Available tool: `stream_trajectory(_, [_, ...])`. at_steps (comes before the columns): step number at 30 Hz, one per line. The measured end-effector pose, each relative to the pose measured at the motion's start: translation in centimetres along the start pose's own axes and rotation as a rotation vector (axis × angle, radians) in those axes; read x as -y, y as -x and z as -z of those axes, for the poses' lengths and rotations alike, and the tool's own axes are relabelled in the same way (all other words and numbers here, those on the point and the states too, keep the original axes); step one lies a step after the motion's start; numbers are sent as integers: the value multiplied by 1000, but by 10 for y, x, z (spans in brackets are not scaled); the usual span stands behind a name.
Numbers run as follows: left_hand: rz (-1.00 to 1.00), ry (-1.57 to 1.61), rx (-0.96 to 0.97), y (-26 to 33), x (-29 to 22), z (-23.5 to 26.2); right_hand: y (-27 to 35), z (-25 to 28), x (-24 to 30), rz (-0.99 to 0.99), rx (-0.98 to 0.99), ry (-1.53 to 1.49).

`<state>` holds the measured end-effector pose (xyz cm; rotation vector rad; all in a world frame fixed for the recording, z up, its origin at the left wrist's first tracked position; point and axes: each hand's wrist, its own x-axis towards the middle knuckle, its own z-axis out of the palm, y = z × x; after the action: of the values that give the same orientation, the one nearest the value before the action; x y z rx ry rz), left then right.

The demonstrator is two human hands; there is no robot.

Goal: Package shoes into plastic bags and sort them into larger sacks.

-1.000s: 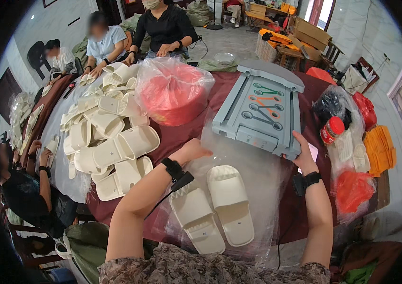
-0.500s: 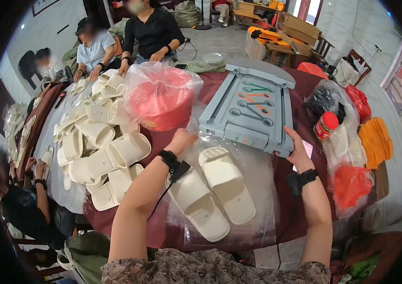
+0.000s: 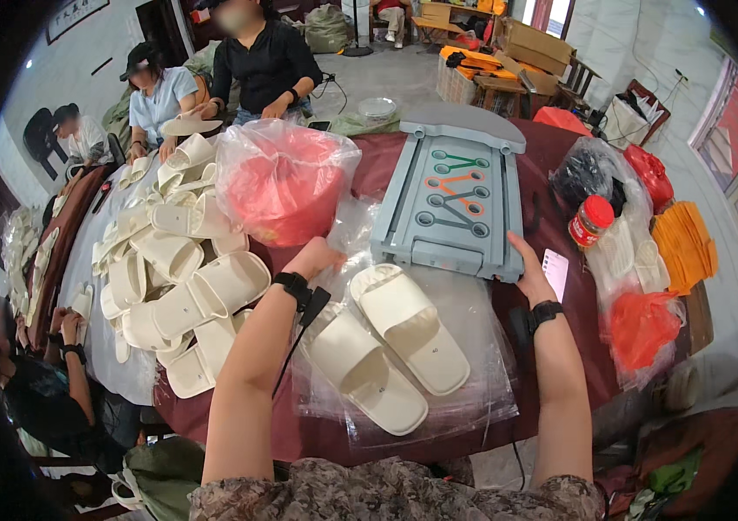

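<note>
My left hand (image 3: pixel 321 258) is closed at the edge of a clear plastic bag (image 3: pixel 353 233), pinching it as far as I can see. My right hand (image 3: pixel 529 269) grips the near right corner of a grey plastic folded stool (image 3: pixel 499 195), with green, orange and grey bars on its face. Clear plastic bags (image 3: pixel 482 356) lie flat below it. On them rest two cream slippers side by side, the left slipper (image 3: pixel 395 408) and the right slipper (image 3: pixel 441 360), toes away from me. Left of my left forearm is a pile of cream slippers (image 3: pixel 182 295).
A red tub (image 3: pixel 286 195) under clear film stands beyond my left hand. To the right lie a phone (image 3: pixel 555 274), a red-lidded jar (image 3: pixel 591 221), orange cloths (image 3: pixel 684 246) and a red bag (image 3: pixel 642 330). Several people sit or stand at the far left.
The grey stool has turned straighter and lies flatter, with my right hand still on it. My left hand has shifted slightly left and nearer. The view has tilted a little.
</note>
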<state>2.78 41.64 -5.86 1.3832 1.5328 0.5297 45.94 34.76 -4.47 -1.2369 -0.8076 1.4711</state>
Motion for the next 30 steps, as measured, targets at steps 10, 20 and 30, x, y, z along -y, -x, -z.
stream_trajectory(10, [-306, -570, -500, 80, -12, -12, 56, -22, 20, 631, -513, 1088])
stream_trajectory(20, [-514, -546, -128, 264, 15, -57, 172, -180, -67, 659, 123, 1401])
stream_trajectory(30, [-798, -412, -285, 319, 37, -82, 183, -165, -84, 798, 28, 1233])
